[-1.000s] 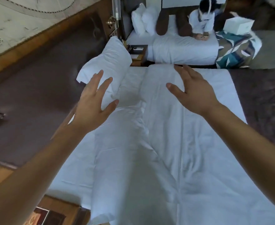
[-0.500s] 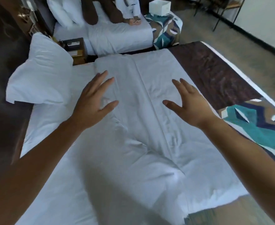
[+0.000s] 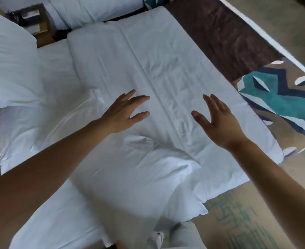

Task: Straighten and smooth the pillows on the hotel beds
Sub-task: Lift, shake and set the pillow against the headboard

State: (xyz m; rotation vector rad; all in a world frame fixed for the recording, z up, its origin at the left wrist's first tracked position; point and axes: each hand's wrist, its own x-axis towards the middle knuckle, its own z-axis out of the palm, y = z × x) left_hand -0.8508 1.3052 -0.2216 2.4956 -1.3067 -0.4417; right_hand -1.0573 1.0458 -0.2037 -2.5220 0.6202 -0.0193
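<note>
A white pillow (image 3: 137,178) lies flat on the white bed (image 3: 175,56), reaching from the middle toward the near edge. A second white pillow (image 3: 9,58) stands propped at the far left by the headboard. My left hand (image 3: 124,112) is spread with straight fingers over the far end of the flat pillow, and whether it touches the fabric I cannot tell. My right hand (image 3: 218,117) hovers beside it over the creased duvet, fingers straight and spread. Neither hand holds anything.
A brown bed runner (image 3: 220,36) with a teal and navy patterned part (image 3: 281,99) crosses the bed's foot on the right. A dark nightstand (image 3: 34,20) stands between this bed and a second white bed (image 3: 87,9) beyond. Patterned carpet (image 3: 238,221) shows at the lower right.
The view has swung right and down toward the bed's near edge. Both hands have dropped lower over the flat pillow and duvet, still spread.
</note>
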